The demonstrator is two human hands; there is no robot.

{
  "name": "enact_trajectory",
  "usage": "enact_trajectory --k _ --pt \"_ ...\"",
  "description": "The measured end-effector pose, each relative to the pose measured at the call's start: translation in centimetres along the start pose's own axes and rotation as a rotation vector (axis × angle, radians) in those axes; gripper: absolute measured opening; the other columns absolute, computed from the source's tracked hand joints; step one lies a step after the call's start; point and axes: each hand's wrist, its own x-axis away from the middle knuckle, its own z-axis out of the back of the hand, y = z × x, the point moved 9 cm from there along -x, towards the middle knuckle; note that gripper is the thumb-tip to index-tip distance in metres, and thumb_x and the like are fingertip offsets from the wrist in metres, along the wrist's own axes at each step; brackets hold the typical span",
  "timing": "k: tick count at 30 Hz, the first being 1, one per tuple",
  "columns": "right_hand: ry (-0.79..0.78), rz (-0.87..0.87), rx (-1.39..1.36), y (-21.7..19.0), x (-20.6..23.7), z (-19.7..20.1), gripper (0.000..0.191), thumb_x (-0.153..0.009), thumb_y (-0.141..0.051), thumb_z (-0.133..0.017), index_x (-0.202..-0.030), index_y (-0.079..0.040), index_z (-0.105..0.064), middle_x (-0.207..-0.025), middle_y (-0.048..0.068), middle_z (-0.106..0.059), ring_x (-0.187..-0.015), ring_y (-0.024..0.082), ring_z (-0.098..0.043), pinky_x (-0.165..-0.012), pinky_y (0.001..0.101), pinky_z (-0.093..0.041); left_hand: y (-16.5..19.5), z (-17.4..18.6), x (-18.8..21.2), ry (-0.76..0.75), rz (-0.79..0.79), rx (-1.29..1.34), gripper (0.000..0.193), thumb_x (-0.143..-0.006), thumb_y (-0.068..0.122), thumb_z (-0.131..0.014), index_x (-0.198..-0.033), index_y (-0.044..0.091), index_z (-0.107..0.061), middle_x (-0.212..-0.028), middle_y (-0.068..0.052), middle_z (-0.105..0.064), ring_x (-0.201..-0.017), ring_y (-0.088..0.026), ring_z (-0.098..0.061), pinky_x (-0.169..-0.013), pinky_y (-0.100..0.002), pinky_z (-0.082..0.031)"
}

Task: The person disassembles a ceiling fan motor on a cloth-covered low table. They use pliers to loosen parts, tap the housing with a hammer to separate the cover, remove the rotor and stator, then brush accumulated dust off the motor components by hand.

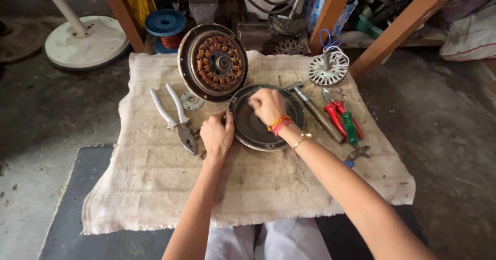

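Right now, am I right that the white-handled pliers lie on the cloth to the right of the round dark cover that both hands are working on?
Not quite: the head view shows the white-handled pliers on the cloth to the left of the round dark cover, beside the left hand. The right hand is over the cover, as you said.

You are looking down at a grey concrete floor [36, 136] in soft daylight. Orange wooden legs [398, 30] slant across the top of the frame, with a white round fan base [85, 43] at upper left and a dark mat [77, 208] at lower left.
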Motion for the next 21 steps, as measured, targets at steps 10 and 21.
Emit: enact_trajectory --k 10,21 --pt "-0.101 -0.001 -0.075 -0.3 0.3 -1.3 0.008 -0.08 -0.01 -0.077 -0.086 -0.008 -0.08 -0.084 0.012 -0.076 -0.078 0.029 -0.074 -0.072 0.038 -0.057 -0.6 -1.1 0.1 -0.011 -0.084 0.091 0.033 -0.094 0.029 -0.061 -0.113 0.008 -0.077 -0.08 -0.026 -0.07 -0.078 -0.043 -0.071 -0.072 -0.05 -0.056" --pt "-0.08 0.036 -0.203 -0.8 0.1 -1.4 0.006 -0.082 -0.008 -0.075 -0.085 -0.004 -0.076 -0.08 0.014 -0.072 -0.073 0.028 -0.073 -0.068 0.0372 -0.057 -0.6 -1.3 0.3 -0.012 -0.101 0.067 0.031 -0.096 0.029 -0.061 -0.104 0.005 -0.078 -0.079 -0.026 -0.07 -0.077 -0.044 -0.07 -0.073 -0.051 -0.055"
